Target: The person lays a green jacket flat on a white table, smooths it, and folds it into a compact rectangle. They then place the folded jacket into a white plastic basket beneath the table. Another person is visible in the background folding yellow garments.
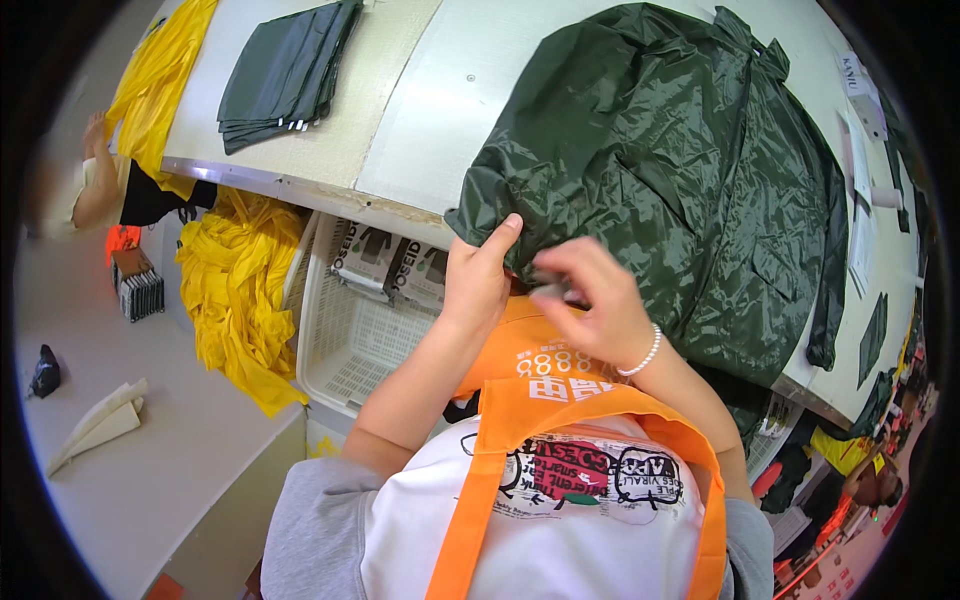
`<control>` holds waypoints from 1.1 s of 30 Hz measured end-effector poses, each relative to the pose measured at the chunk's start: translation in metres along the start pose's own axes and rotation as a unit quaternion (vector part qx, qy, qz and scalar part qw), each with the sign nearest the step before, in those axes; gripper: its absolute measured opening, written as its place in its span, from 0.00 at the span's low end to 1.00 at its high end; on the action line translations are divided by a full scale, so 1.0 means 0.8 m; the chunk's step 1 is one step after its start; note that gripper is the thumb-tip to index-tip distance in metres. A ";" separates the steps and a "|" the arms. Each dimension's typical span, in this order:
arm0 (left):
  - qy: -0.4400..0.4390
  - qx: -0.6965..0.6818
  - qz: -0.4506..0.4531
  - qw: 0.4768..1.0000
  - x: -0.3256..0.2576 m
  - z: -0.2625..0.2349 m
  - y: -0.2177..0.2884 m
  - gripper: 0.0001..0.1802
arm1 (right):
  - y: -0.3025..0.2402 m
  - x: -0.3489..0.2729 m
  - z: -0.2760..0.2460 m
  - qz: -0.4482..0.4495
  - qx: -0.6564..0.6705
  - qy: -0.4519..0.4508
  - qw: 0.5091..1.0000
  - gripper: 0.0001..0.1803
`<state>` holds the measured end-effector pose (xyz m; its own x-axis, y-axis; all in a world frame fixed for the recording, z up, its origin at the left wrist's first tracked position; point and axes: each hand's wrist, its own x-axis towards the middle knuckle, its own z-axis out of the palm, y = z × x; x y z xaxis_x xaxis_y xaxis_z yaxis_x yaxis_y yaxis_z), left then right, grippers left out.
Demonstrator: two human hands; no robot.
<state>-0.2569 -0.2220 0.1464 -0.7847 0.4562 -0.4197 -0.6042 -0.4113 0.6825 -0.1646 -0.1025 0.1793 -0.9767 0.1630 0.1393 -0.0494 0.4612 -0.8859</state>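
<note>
A dark green, shiny raincoat point(690, 170) lies spread over the table, its collar at the far side. My left hand point(477, 278) is closed on the near left end of the raincoat, which looks like a sleeve, thumb on top. Close beside it, my right hand point(605, 305) is curled at the raincoat's near edge and smeared by motion. A small greyish thing shows between its fingers, too blurred to name. A beaded bracelet point(645, 350) circles my right wrist. Below both hands hangs my orange apron point(490, 350).
Folded dark green garments point(290, 70) are stacked on the white table point(420, 110), left of the raincoat. Yellow garments point(240, 290) heap below the table edge, beside a white plastic basket point(340, 365) holding packages. Another person's arm point(98, 180) touches yellow cloth point(165, 90) at far left.
</note>
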 end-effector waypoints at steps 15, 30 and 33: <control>-0.070 -0.077 0.023 0.994 -0.001 0.010 0.009 0.15 | 0.021 0.033 -0.020 0.006 0.009 0.128 0.992 0.11; -0.075 -0.031 0.018 0.997 0.011 0.005 0.014 0.15 | 0.029 0.046 -0.019 -0.005 -0.038 0.141 0.989 0.10; -0.083 -0.038 0.015 0.996 0.013 0.006 0.017 0.16 | 0.028 0.048 -0.020 -0.005 -0.059 0.145 0.988 0.10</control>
<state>-0.2724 -0.2194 0.1540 -0.7723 0.5642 -0.2918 -0.5953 -0.4825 0.6425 -0.2000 -0.0717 0.1718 -0.8746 0.3928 0.2842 -0.0180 0.5595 -0.8286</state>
